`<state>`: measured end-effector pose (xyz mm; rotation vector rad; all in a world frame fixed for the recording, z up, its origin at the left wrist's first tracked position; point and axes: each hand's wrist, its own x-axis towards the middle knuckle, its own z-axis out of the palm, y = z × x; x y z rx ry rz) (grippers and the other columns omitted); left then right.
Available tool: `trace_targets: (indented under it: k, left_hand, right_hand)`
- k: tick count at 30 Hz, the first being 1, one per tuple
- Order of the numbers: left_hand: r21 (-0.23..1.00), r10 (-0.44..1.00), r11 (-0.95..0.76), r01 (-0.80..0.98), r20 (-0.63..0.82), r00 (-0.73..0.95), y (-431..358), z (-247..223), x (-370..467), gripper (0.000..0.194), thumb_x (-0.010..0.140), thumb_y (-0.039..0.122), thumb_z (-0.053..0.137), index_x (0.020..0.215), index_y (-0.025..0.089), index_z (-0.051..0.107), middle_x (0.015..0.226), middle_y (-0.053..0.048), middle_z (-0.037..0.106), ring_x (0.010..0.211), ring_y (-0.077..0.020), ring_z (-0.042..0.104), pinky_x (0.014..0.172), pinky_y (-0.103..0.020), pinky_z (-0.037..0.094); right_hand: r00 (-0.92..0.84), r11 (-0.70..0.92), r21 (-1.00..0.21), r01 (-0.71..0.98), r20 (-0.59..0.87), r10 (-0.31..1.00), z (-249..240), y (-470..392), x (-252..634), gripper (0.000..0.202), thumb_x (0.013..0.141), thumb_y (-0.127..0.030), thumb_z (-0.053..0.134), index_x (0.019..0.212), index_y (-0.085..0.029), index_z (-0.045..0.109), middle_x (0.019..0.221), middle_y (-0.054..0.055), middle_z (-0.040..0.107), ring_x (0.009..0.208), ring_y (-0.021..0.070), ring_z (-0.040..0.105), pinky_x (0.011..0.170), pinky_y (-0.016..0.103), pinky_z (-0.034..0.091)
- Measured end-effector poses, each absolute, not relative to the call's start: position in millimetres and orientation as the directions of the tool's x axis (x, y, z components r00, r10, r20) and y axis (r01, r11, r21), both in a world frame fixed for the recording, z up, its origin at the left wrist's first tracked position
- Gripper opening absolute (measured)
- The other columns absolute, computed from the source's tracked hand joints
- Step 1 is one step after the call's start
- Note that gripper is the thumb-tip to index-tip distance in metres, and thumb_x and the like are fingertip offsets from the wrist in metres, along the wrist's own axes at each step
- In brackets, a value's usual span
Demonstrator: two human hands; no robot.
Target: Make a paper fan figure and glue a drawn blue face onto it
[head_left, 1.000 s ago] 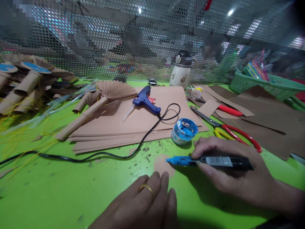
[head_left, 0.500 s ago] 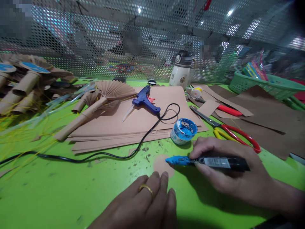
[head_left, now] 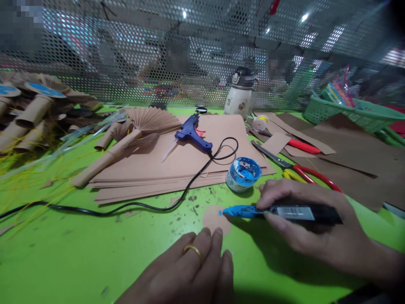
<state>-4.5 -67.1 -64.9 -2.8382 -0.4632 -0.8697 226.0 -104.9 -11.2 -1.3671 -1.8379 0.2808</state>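
A small brown paper disc [head_left: 211, 220] lies on the green tabletop [head_left: 95, 249], with one blue paint spot near its right side. The fingertips of my left hand [head_left: 193, 266] rest flat on its lower edge; one finger wears a ring. My right hand [head_left: 329, 245] grips a black marker [head_left: 294, 213] held nearly level. Blue paint coats the marker's front end, whose tip is just right of the spot. Behind the tip stands an open jar of blue paint [head_left: 241, 181], its inner wall smeared with blue and white.
A blue glue gun [head_left: 193, 134] lies on stacked brown paper [head_left: 142, 169], its black cord crossing leftward. Scissors [head_left: 284, 162] and a red-handled tool [head_left: 303, 146] are at right. Farther off are a flask [head_left: 238, 99], a green basket [head_left: 357, 114] and several paper fans [head_left: 155, 118].
My right hand has drawn the marker slightly right, off the disc. A blue spot now shows on the disc where the tip was. My left hand stays in place.
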Motion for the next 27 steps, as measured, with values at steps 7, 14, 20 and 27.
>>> trace_targets:
  k: [7,14,20,27]
  left_hand:
    - [-0.036,0.254,-0.947,0.318,0.521,0.815,-67,-70,-9,0.023,0.095,0.022,0.042,0.102,0.021,0.064,0.113,-0.003,0.068,0.104,-0.0183,0.061,0.094,-0.029,0.048]
    - [-0.066,0.253,-0.946,0.318,0.463,0.849,-69,-71,-14,0.027,0.092,0.017,0.043,0.111,0.020,0.062,0.118,-0.008,0.065,0.112,-0.0279,0.059,0.093,-0.041,0.051]
    - [-0.105,0.251,-0.938,0.331,0.454,0.855,-71,-63,-6,0.020,0.088,0.022,0.048,0.099,0.018,0.064,0.111,-0.007,0.068,0.099,-0.0283,0.065,0.082,-0.041,0.056]
    - [-0.157,0.216,-0.935,0.317,0.457,0.863,-71,-64,-6,0.022,0.089,0.020,0.043,0.100,0.015,0.062,0.110,-0.012,0.069,0.102,-0.0273,0.065,0.082,-0.038,0.056]
  right_hand:
    - [-0.003,0.307,-0.653,0.692,0.423,0.906,-12,-106,228,0.009,0.079,-0.021,0.066,0.087,-0.025,0.065,0.078,-0.003,0.070,0.063,0.0094,0.064,0.054,0.014,0.051]
    - [-0.064,0.290,-0.795,0.534,0.304,0.951,-15,-108,232,0.014,0.087,-0.029,0.061,0.100,-0.024,0.065,0.074,-0.002,0.069,0.059,0.0090,0.062,0.052,0.016,0.049]
    - [-0.146,0.360,-0.742,0.566,0.340,0.929,-16,-108,227,0.012,0.083,-0.019,0.064,0.094,-0.024,0.066,0.075,-0.001,0.070,0.062,0.0119,0.065,0.052,0.018,0.049]
    - [-0.170,0.377,-0.695,0.612,0.349,0.921,-17,-106,221,0.016,0.079,-0.013,0.063,0.090,-0.023,0.065,0.081,0.000,0.073,0.068,0.0140,0.068,0.054,0.018,0.053]
